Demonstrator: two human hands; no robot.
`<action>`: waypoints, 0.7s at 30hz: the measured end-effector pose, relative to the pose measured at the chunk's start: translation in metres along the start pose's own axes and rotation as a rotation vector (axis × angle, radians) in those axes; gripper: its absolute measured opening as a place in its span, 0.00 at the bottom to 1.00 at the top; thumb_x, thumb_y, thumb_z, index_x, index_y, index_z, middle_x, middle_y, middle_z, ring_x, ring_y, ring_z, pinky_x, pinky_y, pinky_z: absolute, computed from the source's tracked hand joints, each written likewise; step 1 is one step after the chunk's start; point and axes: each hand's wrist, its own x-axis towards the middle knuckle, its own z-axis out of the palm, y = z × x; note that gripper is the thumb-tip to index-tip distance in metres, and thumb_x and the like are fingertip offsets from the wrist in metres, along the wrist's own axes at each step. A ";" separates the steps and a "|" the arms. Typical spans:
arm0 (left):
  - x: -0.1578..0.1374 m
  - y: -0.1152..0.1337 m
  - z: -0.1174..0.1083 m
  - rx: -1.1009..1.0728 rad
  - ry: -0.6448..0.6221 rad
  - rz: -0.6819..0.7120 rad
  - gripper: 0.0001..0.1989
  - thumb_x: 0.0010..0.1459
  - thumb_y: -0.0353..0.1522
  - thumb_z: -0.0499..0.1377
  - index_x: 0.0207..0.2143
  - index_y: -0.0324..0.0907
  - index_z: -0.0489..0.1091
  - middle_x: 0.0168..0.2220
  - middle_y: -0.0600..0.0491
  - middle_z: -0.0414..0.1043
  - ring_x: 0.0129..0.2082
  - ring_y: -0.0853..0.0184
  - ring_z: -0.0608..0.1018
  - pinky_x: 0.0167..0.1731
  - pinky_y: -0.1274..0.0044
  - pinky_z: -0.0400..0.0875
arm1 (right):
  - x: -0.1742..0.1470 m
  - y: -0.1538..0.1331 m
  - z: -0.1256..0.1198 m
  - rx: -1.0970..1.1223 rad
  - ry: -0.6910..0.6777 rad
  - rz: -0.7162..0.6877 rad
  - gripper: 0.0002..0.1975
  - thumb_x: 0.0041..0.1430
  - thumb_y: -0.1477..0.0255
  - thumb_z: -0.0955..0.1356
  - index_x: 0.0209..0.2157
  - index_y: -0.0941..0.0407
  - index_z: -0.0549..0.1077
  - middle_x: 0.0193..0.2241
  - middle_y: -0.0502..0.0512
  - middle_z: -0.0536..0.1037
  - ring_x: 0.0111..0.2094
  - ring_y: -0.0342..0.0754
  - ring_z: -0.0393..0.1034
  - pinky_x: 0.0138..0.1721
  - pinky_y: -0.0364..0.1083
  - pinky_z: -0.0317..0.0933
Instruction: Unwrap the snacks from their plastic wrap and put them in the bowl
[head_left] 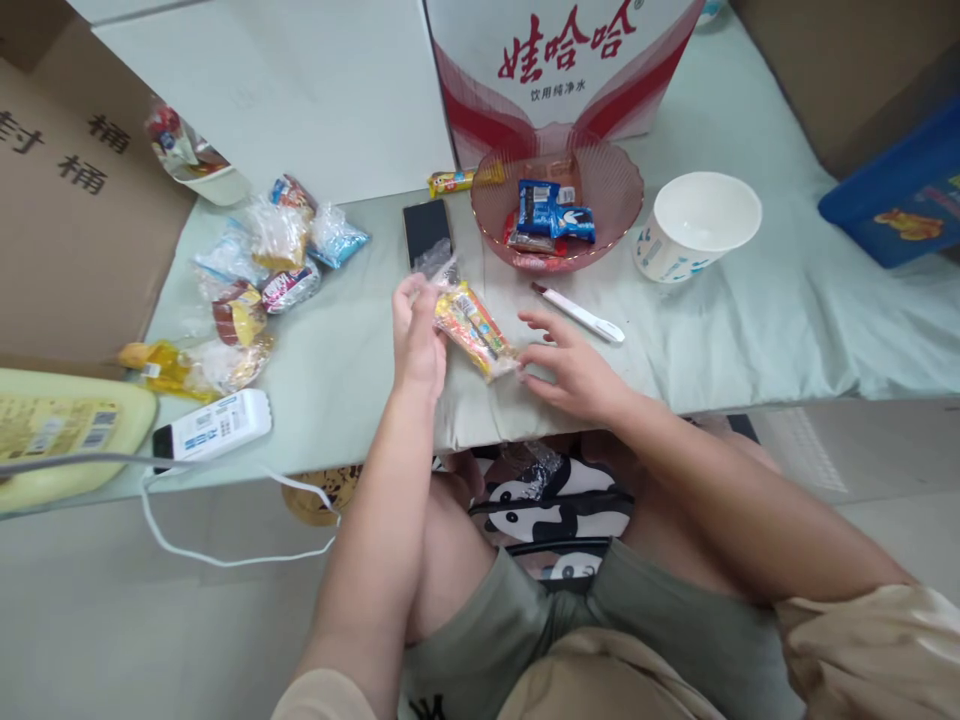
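My left hand [420, 335] is closed on the upper end of a clear plastic bag that holds snacks in yellow wrappers [477, 332]. The bag lies tilted on the cloth-covered table. At its lower right corner is my right hand [570, 370], fingers apart; whether the fingertips touch the plastic I cannot tell. A white utility knife [579, 312] lies just beyond my right hand. Behind the bag stands a pink glass bowl [619, 215] with several wrapped snacks, among them blue packets [538, 205]. A dark phone [427, 232] lies beyond my left hand.
A white paper tub [679, 245] stands right of the bowl. Several bagged snacks [277, 235] are heaped at left, near a white device [221, 425] with a cable and a yellow jug [67, 425]. Boxes [555, 70] line the back. The table's front edge is close to me.
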 end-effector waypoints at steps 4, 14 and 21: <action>0.001 -0.002 -0.009 0.151 0.071 0.046 0.26 0.46 0.45 0.74 0.43 0.48 0.69 0.44 0.52 0.75 0.48 0.63 0.78 0.47 0.75 0.72 | 0.003 -0.007 -0.008 0.026 0.056 -0.039 0.04 0.58 0.74 0.65 0.32 0.51 0.72 0.48 0.58 0.80 0.54 0.57 0.73 0.57 0.61 0.66; 0.009 -0.003 -0.007 0.015 -0.005 0.005 0.20 0.50 0.44 0.70 0.41 0.48 0.68 0.49 0.50 0.76 0.49 0.61 0.79 0.47 0.73 0.73 | -0.020 -0.037 -0.008 0.025 -0.158 -0.395 0.13 0.58 0.79 0.63 0.42 0.53 0.73 0.45 0.57 0.82 0.49 0.51 0.76 0.56 0.55 0.65; -0.003 0.015 -0.013 0.591 0.262 0.219 0.22 0.54 0.47 0.66 0.25 0.44 0.60 0.25 0.58 0.61 0.30 0.69 0.69 0.36 0.77 0.65 | -0.022 -0.043 -0.003 0.120 -0.174 -0.427 0.10 0.65 0.74 0.62 0.42 0.55 0.74 0.35 0.51 0.82 0.37 0.46 0.77 0.57 0.52 0.63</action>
